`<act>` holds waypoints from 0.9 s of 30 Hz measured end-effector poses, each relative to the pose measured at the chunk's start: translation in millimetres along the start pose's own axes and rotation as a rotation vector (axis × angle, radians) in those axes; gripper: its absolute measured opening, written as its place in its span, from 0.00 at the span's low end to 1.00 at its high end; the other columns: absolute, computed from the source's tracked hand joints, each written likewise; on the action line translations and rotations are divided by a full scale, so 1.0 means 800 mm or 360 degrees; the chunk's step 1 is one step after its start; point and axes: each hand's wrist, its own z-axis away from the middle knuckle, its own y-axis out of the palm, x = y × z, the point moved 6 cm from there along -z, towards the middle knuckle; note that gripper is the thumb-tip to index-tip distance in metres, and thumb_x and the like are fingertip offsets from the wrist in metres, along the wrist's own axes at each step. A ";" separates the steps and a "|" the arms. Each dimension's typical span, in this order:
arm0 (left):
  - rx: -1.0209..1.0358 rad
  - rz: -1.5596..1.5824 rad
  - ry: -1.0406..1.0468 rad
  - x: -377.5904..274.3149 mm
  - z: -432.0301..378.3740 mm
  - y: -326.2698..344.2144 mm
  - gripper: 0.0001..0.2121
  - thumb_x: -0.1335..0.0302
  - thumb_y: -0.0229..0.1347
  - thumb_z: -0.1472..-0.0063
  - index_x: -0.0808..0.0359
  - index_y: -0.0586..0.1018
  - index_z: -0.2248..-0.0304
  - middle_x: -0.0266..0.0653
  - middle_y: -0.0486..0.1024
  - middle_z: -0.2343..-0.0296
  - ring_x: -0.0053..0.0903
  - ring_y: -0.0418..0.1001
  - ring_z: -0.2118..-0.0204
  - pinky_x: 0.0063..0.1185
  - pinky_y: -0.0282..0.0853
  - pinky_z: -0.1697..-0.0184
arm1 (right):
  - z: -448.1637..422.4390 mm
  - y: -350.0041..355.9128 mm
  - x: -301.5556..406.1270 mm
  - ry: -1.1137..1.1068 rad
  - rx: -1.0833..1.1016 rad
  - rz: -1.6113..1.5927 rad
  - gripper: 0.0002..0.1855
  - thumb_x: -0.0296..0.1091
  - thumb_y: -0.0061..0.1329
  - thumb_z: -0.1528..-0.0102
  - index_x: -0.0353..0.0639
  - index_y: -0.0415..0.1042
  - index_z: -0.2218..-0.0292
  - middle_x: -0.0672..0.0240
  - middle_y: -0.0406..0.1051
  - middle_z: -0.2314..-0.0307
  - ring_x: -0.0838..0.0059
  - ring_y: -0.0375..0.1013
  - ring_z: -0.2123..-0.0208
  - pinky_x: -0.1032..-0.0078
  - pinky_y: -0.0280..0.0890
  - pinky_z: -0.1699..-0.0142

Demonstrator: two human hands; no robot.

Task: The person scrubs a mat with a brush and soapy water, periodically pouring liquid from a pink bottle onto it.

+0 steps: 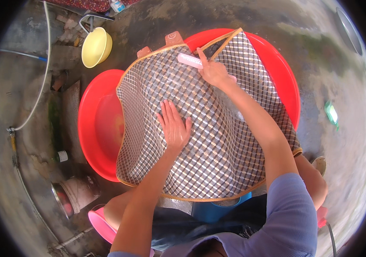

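A checkered woven mat (199, 154) with tan edge binding drapes in folds over a large red plastic basin (290, 86). Flat on its middle rests my left hand (174, 130), fingers slightly spread and holding nothing. Farther up, my right hand (214, 72) grips a pink plastic brush (189, 61) against the mat, the index finger stretched forward. The brush's underside is hidden. One far corner of the mat is folded, showing a dark underside. Wet, whitish patches shine on the weave.
A second red basin (106, 128) holding liquid is at the left. Pinkish-brown plastic tabs (173, 38) stick out beyond the mat. A yellow bowl (97, 48), a white hose (46, 64), a bucket (77, 194) and a green bottle (331, 113) surround the work. Beneath the mat's near edge is a blue container (202, 210).
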 end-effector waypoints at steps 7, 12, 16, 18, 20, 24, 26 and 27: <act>-0.0381 0.0413 -0.0397 0.038 0.013 -0.022 0.31 0.64 0.41 0.43 0.72 0.46 0.45 0.58 0.41 0.45 0.49 0.41 0.42 0.45 0.37 0.43 | 0.159 0.020 0.066 -0.0731 0.0540 0.0386 0.42 0.58 0.43 0.50 0.52 0.41 0.42 0.58 0.68 0.86 0.58 0.71 0.82 0.64 0.66 0.74; -0.0136 0.1413 -0.1422 0.103 0.092 0.002 0.28 0.58 0.33 0.39 0.72 0.53 0.46 0.53 0.46 0.45 0.41 0.43 0.41 0.30 0.39 0.41 | 0.253 0.052 0.116 -0.1212 0.1129 0.0709 0.41 0.61 0.38 0.48 0.50 0.39 0.42 0.60 0.70 0.83 0.65 0.71 0.82 0.69 0.67 0.75; 0.0017 0.1005 -0.0944 0.082 0.187 0.005 0.31 0.57 0.35 0.39 0.77 0.49 0.46 0.56 0.45 0.45 0.43 0.42 0.41 0.30 0.37 0.40 | 0.045 0.009 0.099 -0.0254 0.0227 0.0726 0.37 0.59 0.33 0.45 0.41 0.44 0.45 0.61 0.73 0.78 0.66 0.74 0.76 0.68 0.68 0.75; 0.0111 0.0900 -0.0766 0.044 0.216 0.015 0.33 0.60 0.43 0.41 0.79 0.47 0.46 0.60 0.43 0.45 0.47 0.40 0.41 0.33 0.35 0.40 | 0.025 0.006 0.076 -0.0059 0.0091 0.0602 0.36 0.57 0.33 0.45 0.39 0.45 0.45 0.60 0.73 0.76 0.64 0.74 0.76 0.68 0.69 0.74; 0.0260 0.0869 -0.0751 0.042 0.250 0.008 0.43 0.58 0.53 0.49 0.77 0.42 0.45 0.59 0.39 0.44 0.48 0.37 0.41 0.38 0.34 0.41 | 0.073 0.056 0.137 -0.0291 0.0301 0.0614 0.35 0.55 0.35 0.45 0.39 0.45 0.45 0.58 0.73 0.76 0.63 0.74 0.76 0.66 0.69 0.74; 0.0725 0.0651 -0.0634 0.027 0.291 -0.031 0.55 0.57 0.62 0.59 0.72 0.36 0.44 0.56 0.31 0.43 0.48 0.33 0.40 0.44 0.39 0.43 | 0.281 0.098 0.186 -0.1019 0.0794 0.0700 0.36 0.53 0.40 0.47 0.46 0.44 0.44 0.58 0.70 0.84 0.62 0.73 0.80 0.68 0.67 0.75; 0.1051 0.0425 -0.0394 0.008 0.297 -0.056 0.55 0.58 0.64 0.62 0.68 0.38 0.43 0.58 0.32 0.44 0.51 0.34 0.41 0.45 0.46 0.45 | 0.338 0.075 0.162 -0.1005 0.0870 0.0615 0.35 0.51 0.43 0.48 0.46 0.47 0.45 0.58 0.70 0.86 0.60 0.72 0.81 0.67 0.66 0.75; 0.1040 0.0444 -0.0393 0.014 0.300 -0.061 0.55 0.58 0.64 0.62 0.68 0.38 0.43 0.58 0.32 0.44 0.51 0.34 0.41 0.45 0.46 0.45 | 0.357 0.064 0.149 -0.0934 0.0900 0.0539 0.34 0.50 0.45 0.49 0.45 0.50 0.46 0.58 0.70 0.86 0.58 0.71 0.82 0.66 0.66 0.74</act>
